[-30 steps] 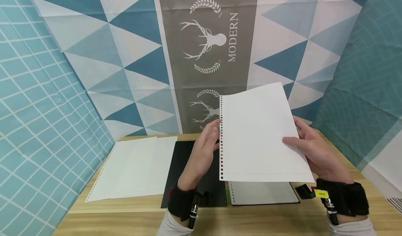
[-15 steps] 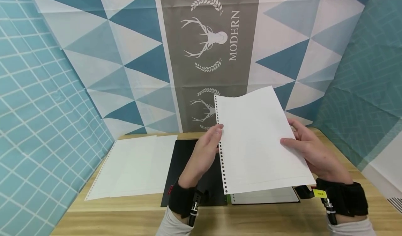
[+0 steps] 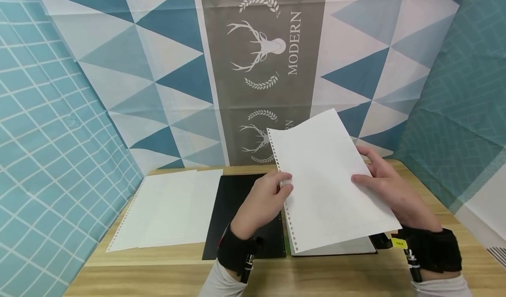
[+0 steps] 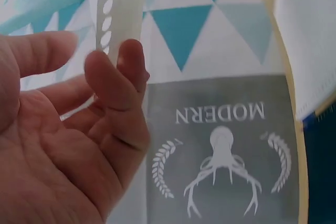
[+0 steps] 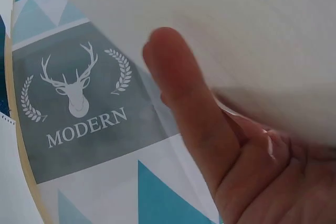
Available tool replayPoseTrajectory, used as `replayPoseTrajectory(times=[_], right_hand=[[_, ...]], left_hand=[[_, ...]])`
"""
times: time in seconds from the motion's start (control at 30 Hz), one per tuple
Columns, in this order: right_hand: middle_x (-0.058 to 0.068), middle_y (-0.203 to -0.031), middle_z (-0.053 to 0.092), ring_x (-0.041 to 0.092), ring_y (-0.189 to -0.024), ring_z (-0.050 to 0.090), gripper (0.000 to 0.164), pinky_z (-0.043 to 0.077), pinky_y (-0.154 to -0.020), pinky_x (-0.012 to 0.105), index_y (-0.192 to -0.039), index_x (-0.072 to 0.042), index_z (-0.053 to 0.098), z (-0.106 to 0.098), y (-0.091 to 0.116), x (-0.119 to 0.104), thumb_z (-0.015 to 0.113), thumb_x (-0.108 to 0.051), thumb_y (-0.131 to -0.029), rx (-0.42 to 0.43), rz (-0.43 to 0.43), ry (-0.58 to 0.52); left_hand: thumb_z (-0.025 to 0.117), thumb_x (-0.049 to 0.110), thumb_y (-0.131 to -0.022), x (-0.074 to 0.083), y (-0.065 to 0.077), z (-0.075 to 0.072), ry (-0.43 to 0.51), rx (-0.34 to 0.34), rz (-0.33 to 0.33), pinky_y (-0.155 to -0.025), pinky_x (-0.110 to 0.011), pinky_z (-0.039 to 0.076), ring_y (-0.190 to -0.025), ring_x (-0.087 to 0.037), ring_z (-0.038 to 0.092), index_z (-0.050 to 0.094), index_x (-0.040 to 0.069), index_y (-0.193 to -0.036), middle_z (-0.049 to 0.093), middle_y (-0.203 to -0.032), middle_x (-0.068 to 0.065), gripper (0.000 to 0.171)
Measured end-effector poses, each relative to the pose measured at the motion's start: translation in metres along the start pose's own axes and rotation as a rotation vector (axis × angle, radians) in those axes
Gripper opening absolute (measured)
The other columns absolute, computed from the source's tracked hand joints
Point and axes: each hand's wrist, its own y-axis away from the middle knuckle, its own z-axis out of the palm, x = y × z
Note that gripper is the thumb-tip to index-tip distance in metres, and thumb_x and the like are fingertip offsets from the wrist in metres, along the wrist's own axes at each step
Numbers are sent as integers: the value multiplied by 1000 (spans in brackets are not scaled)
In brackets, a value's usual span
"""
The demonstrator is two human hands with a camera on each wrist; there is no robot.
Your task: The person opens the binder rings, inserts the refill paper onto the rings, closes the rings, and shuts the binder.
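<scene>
White loose-leaf paper (image 3: 316, 165), with punched holes down its left edge, is held up and tilted over the binder in the head view. My right hand (image 3: 389, 189) grips its right edge, thumb in front and fingers behind. At the punched edge, my left hand (image 3: 262, 202) has its fingers loosely bent. The left wrist view shows the left thumb (image 4: 47, 53) apart from the paper, with fingertips near or touching the holed strip (image 4: 121, 9). Beneath lies an opened black binder (image 3: 233, 209); its right side bears punched paper (image 3: 336, 246), partly hidden by the held paper.
More punched white sheets (image 3: 166, 213) lie overlapping to the left of the binder on the wooden table (image 3: 158, 270). Patterned cloth (image 3: 174, 68) stands behind the table, and blue tiled cloth (image 3: 59, 156) borders it on the left.
The held paper has tilted, its lower end swinging down and right and its top leaning left. My left hand has moved right and slightly down along the punched edge. The right hand keeps its grip.
</scene>
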Motion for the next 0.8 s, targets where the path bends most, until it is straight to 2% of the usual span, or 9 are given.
replayPoseTrajectory(times=[0.17, 0.27, 0.43, 0.63, 0.8], right_hand=[[16, -114, 59, 40, -80, 71, 65, 60, -62, 47, -154, -22, 11, 2, 1, -2, 49, -13, -102, -35, -6, 4], [14, -113, 62, 39, -80, 71, 66, 60, -62, 45, -155, -20, 10, 1, 0, -2, 49, -10, -102, -52, -38, 6], [13, -107, 67, 40, -79, 71, 65, 60, -62, 45, -155, -20, 12, -2, 0, -1, 49, -10, -102, -61, -57, 18], [10, -102, 70, 33, -81, 71, 62, 60, -65, 39, -155, -16, 18, -7, 0, 3, 50, -14, -102, -30, -58, 82], [4, -102, 71, 26, -84, 71, 60, 60, -67, 34, -153, -9, 21, -10, -1, 8, 51, -12, -102, -42, -69, 95]], left_hand=[[52, 1, -95, -4, -2, 7, -124, 29, 52, -63, -25, 47, -84, -16, 55, 67, 6, -117, 65, -120, -10, 26], [52, -3, -93, -7, -2, 8, -142, 56, 67, -62, -26, 45, -78, -16, 54, 68, 7, -108, 67, -109, -9, 24], [53, -2, -93, -11, -2, 9, -143, 67, 57, -58, -26, 44, -67, -15, 51, 68, 8, -102, 65, -92, -5, 20], [53, -1, -94, -16, -4, 10, -177, 71, 64, -57, -25, 42, -67, -14, 51, 70, 8, -100, 68, -97, -7, 20], [55, 3, -96, -20, -4, 13, -182, 54, 49, -58, -24, 43, -66, -11, 52, 71, 8, -99, 70, -98, -7, 16]])
